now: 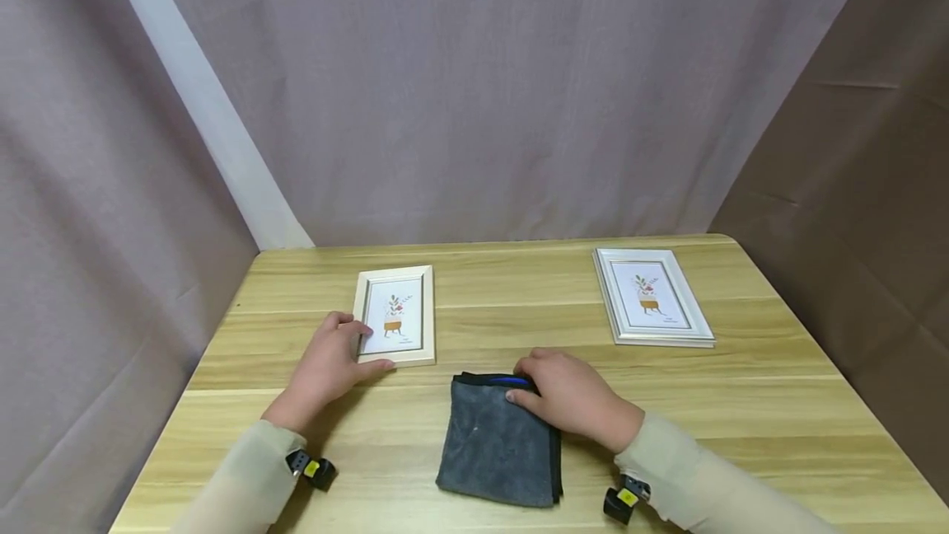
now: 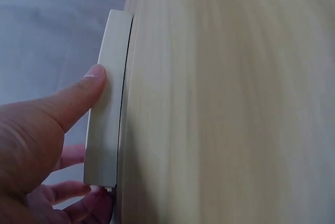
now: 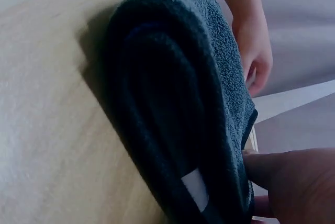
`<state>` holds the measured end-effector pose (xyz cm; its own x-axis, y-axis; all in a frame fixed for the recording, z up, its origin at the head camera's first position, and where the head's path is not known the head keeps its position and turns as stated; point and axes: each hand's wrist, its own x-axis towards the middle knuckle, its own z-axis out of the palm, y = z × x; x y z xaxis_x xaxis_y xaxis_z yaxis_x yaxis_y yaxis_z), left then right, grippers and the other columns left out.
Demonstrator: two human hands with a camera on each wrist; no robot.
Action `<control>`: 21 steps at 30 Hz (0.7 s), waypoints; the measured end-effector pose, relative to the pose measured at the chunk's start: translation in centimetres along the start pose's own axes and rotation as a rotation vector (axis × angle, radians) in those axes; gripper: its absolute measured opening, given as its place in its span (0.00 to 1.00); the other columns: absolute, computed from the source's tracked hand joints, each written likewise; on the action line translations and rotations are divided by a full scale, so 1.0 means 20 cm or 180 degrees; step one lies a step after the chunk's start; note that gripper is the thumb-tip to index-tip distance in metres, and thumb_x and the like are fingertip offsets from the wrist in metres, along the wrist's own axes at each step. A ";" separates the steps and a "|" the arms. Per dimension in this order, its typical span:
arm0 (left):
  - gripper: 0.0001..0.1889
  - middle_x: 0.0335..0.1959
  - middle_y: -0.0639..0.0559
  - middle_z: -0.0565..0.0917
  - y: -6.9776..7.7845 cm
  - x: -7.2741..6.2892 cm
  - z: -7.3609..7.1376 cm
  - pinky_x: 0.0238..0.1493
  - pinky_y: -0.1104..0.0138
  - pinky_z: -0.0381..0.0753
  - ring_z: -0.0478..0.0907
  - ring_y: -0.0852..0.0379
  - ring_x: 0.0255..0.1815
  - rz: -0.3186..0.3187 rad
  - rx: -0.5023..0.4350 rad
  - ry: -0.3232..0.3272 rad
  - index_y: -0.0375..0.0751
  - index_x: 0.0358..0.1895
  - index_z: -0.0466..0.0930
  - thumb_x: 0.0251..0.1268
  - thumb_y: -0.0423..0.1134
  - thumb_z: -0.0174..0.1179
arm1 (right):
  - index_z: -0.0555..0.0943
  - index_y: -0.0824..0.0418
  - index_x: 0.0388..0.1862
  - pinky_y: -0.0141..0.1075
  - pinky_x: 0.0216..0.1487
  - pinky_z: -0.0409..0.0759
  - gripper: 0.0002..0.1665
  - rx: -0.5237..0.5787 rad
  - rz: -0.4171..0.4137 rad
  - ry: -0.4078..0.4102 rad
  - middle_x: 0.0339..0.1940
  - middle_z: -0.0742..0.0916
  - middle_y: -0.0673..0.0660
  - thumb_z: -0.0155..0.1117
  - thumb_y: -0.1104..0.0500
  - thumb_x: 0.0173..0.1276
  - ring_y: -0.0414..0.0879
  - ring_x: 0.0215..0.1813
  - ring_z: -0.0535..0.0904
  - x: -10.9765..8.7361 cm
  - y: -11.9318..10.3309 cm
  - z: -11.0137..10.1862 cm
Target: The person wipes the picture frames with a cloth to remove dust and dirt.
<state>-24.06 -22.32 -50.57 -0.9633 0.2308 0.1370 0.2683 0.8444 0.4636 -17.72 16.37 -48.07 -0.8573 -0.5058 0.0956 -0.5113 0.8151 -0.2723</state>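
A cream-edged picture frame [image 1: 413, 303] with a plant print lies face up on the left half of the table. My left hand [image 1: 326, 365] holds its near left corner, thumb along the near edge and fingers at the left side. In the left wrist view the thumb lies against the pale side of the frame [image 2: 109, 103]. A folded dark grey cloth [image 1: 493, 452] lies at the front middle. My right hand [image 1: 574, 394] pinches its far right corner, thumb on top. The right wrist view shows the thick folds of the cloth [image 3: 222, 35] and a small white label.
Silvery white picture frames [image 1: 700, 316], seemingly stacked, lie at the right back with a similar plant print on top. The wooden table [image 1: 519, 295] ends at a grey curtain [image 1: 474, 105] behind, with more fabric on both sides.
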 end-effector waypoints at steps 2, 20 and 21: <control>0.40 0.61 0.31 0.82 0.06 0.02 0.04 0.69 0.46 0.76 0.75 0.36 0.67 0.0048 0.0024 -0.0012 0.28 0.57 0.86 0.55 0.60 0.86 | 0.90 0.57 0.49 0.50 0.47 0.86 0.17 0.0015 0.0003 -0.0018 0.41 0.87 0.50 0.77 0.45 0.75 0.49 0.43 0.86 0.00 0.00 0.00; 0.31 0.57 0.38 0.84 0.41 0.11 0.17 0.72 0.53 0.74 0.72 0.41 0.70 0.0421 0.0052 -0.0233 0.35 0.53 0.90 0.58 0.58 0.85 | 0.85 0.52 0.44 0.44 0.43 0.80 0.08 0.0465 -0.0106 -0.0120 0.38 0.83 0.44 0.77 0.55 0.75 0.40 0.39 0.77 -0.03 0.01 -0.01; 0.31 0.58 0.38 0.84 0.41 0.11 0.17 0.73 0.53 0.74 0.71 0.41 0.71 0.0408 0.0029 -0.0248 0.35 0.53 0.90 0.58 0.58 0.84 | 0.84 0.52 0.44 0.44 0.43 0.80 0.07 0.0505 -0.0080 -0.0132 0.38 0.83 0.44 0.77 0.55 0.76 0.40 0.39 0.77 -0.03 0.01 -0.02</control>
<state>-24.10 -13.28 -49.46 -0.9190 0.3736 0.1261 0.3895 0.8099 0.4386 -17.42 16.96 -47.87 -0.8394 -0.5395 0.0655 -0.5139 0.7488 -0.4185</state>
